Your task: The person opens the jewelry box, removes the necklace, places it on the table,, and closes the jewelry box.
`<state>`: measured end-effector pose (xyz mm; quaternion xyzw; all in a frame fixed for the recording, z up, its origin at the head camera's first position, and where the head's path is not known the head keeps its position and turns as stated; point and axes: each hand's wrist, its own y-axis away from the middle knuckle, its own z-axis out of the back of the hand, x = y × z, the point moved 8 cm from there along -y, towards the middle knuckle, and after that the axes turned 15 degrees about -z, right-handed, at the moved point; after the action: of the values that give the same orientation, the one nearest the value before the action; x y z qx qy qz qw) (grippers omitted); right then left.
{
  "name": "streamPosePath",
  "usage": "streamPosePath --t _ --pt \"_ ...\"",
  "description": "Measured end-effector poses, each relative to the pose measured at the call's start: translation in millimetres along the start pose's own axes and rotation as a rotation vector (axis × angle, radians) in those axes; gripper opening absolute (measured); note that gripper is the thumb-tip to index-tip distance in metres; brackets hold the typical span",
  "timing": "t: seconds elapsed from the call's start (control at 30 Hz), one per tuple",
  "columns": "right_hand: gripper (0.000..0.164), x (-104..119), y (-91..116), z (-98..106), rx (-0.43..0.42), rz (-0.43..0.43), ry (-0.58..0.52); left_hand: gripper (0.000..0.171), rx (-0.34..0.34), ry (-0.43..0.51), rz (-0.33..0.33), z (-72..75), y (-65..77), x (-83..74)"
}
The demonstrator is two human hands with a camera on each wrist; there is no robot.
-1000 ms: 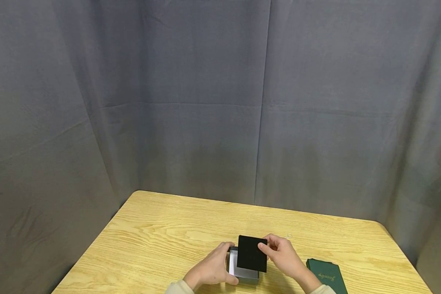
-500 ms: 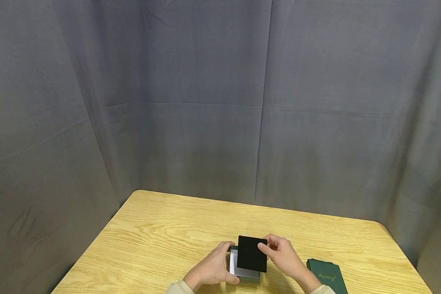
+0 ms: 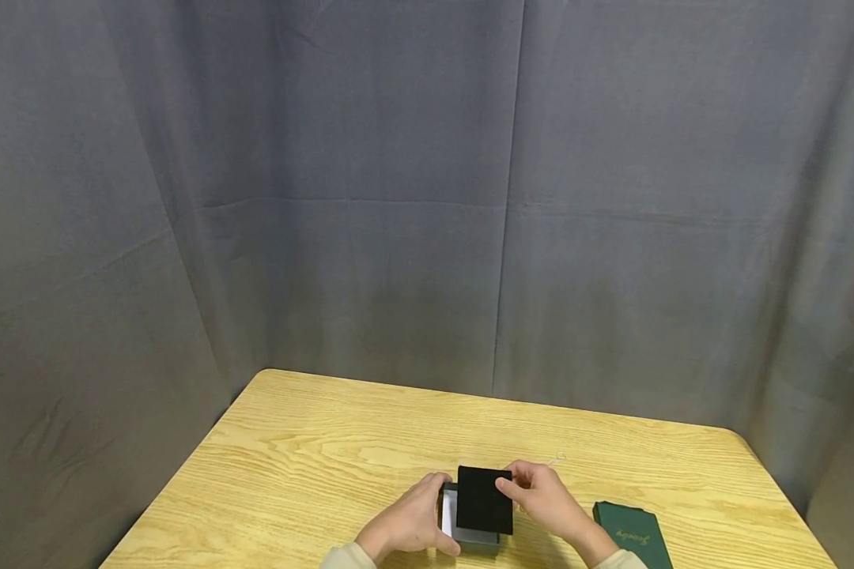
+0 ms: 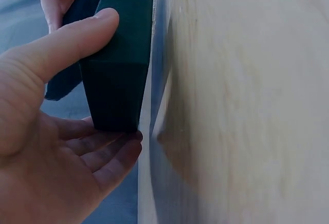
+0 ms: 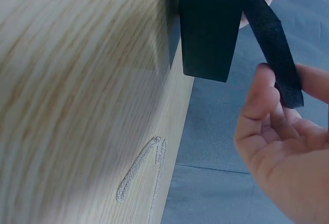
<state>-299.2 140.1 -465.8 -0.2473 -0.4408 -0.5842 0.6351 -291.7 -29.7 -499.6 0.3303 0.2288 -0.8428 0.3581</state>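
Note:
A dark green box base (image 4: pixel 115 93) with a pale inside sits on the wooden table. My left hand (image 3: pixel 413 518) grips it from the left, thumb on the near side and fingers on the far side. Over the box, overlapping its right part in the head view, is a flat square black pad (image 3: pixel 484 500). My right hand (image 3: pixel 544 499) pinches this pad by its right edge, thumb on top and fingers below. In the right wrist view the pad is tilted, its far end right at the box rim.
A green box lid (image 3: pixel 633 535) with gold lettering lies at the right on the table (image 3: pixel 327 442). A thin pale cord (image 5: pixel 139 170) lies on the wood just beyond my right hand. Grey curtains (image 3: pixel 398 197) hang behind the table and at both sides.
My right hand has brought the black pad slightly down and left over the box. The pale cord shows more behind the hand. My left hand keeps its hold with barely any movement.

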Motion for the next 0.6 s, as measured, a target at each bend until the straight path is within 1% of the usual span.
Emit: streamPosePath --t 0.23,0.43,0.5,0.6 --pt "0.022 -2.6 -0.6 -3.1 0.017 -0.013 0.019 0.091 0.012 0.003 -0.008 -2.1 -2.0 0.7" --pt "0.017 -1.6 -3.9 -7.2 -0.012 0.008 0.075 0.088 0.011 0.026 -0.032 -3.7 -2.1 -0.6" --pt "0.018 -2.0 -4.9 -8.0 -0.023 0.009 0.078 0.088 0.013 0.022 -0.036 -4.4 -2.2 -0.8" --pt "0.022 -1.6 -5.9 -8.8 -0.04 0.007 0.078 0.091 0.02 0.023 -0.019 -4.7 -1.9 0.0"
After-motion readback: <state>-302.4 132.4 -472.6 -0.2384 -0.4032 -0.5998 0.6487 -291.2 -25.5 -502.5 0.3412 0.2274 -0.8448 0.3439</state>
